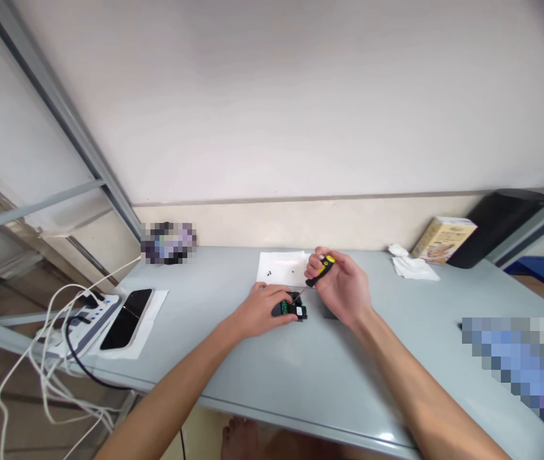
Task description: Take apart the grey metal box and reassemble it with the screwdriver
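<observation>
My right fingers are curled around a black-and-yellow screwdriver handle (322,269), my right hand (343,287) set above and to the right so the thin metal shaft slants down to a small black device with a green circuit board (299,312); whether its tip is seated, I can't tell. My left hand (264,311) grips that device, fingers along its far side and thumb along the near one, probably to keep it from turning under the tool. It sits on the smooth grey-blue tabletop (262,377), just in front of a flat sheet of white paper (281,260), where tiny dark bits (269,273) lie apart, perhaps so they show against the white. A dark grey piece (331,314) is partly hidden under my right wrist. Bare surface runs from the device to the near edge, with open room on both sides of my forearms. Farther off, the black-screened phone (126,319) and white power strip (82,326) take the left end; crumpled white tissue (415,267) and a yellowish carton (444,239) stand back by the wall (272,115), well clear of my elbows.
</observation>
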Demonstrator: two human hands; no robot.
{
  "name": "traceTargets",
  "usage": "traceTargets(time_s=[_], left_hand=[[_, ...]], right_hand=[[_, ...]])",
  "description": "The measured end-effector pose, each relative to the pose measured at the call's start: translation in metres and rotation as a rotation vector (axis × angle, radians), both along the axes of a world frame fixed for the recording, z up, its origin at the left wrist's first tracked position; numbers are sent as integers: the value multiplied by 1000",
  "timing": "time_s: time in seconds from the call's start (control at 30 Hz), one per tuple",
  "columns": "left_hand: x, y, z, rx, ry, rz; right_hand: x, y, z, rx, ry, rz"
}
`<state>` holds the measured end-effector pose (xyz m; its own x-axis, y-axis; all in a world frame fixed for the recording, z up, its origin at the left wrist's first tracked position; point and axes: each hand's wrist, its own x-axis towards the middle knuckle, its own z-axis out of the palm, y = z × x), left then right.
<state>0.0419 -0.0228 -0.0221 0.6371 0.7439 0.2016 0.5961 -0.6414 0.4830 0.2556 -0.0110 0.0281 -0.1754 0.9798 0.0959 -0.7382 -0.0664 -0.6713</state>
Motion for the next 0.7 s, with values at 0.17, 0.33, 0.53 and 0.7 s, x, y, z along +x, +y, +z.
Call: traceTargets(time_s=[0.17, 0.33, 0.53, 0.7], left_hand=[[-1, 0, -1, 4, 22, 1], [-1, -1, 1, -6, 14, 1], [0, 0, 0, -3, 5, 7], [0, -1, 0, -9, 13, 14]], right_hand=[[-2, 0, -3, -17, -31, 7], [-5, -4, -3, 12, -146, -38], [-1, -5, 2, -35, -116, -47], [-3, -5, 3, -4, -118, -35]])
